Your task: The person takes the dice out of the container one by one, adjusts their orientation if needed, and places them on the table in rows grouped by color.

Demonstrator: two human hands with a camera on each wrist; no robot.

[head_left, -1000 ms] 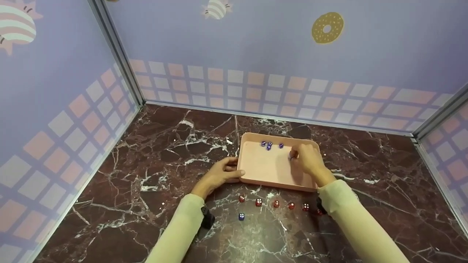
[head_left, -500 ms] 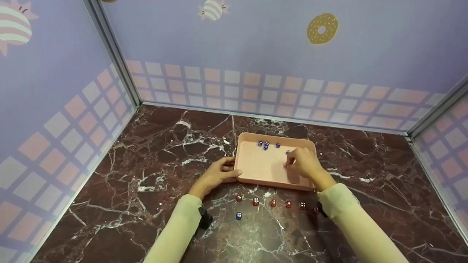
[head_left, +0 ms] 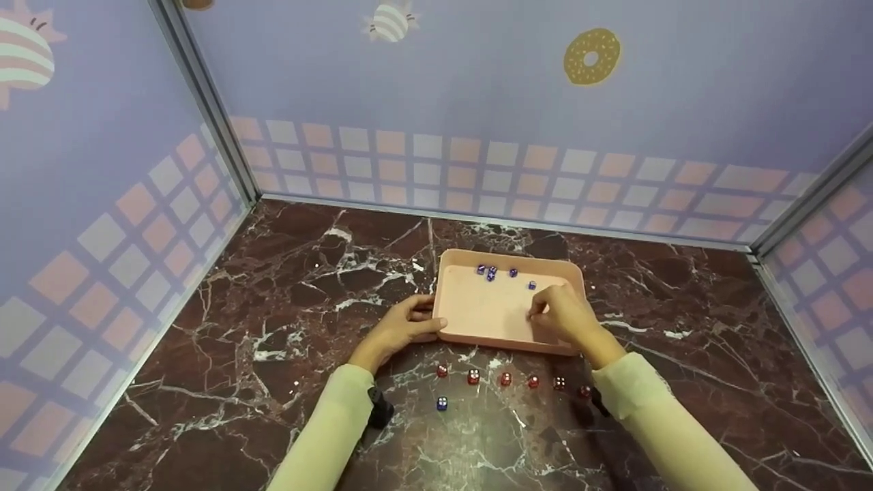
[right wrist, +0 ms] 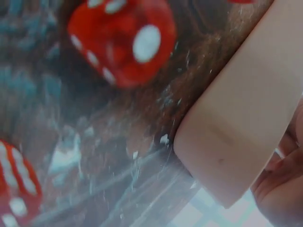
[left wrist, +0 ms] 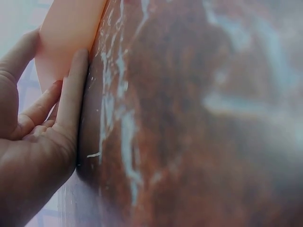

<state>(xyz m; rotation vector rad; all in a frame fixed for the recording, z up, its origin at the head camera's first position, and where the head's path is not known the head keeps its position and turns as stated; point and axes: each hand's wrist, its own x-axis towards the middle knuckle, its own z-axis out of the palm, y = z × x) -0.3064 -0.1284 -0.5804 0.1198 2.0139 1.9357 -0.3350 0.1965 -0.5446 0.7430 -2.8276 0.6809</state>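
Note:
In the head view, a peach tray (head_left: 485, 324) lies on the marble-patterned table, with several small blue dice (head_left: 513, 273) near its far wall. My left hand (head_left: 395, 331) grips the tray's left side, thumb on the rim and other fingers along the outer wall; the left wrist view shows the fingers (left wrist: 75, 80) against that wall. My right hand (head_left: 569, 315) is over the tray's right part, fingers bent downward, just nearer than one blue die (head_left: 532, 286). Whether anything is between its fingertips is hidden. The tray wall (right wrist: 236, 127) covers part of that hand in the right wrist view.
A row of several red dice (head_left: 505, 379) runs along the table in front of the tray; one red die (right wrist: 124, 42) looms large in the right wrist view. A single blue die (head_left: 442, 404) sits nearer, below the row's left end. Patterned panels (head_left: 423, 82) enclose the table.
My right hand has drawn slightly toward me inside the tray, away from a blue die that was at its fingertips and is now apart. The left hand keeps its place on the tray.

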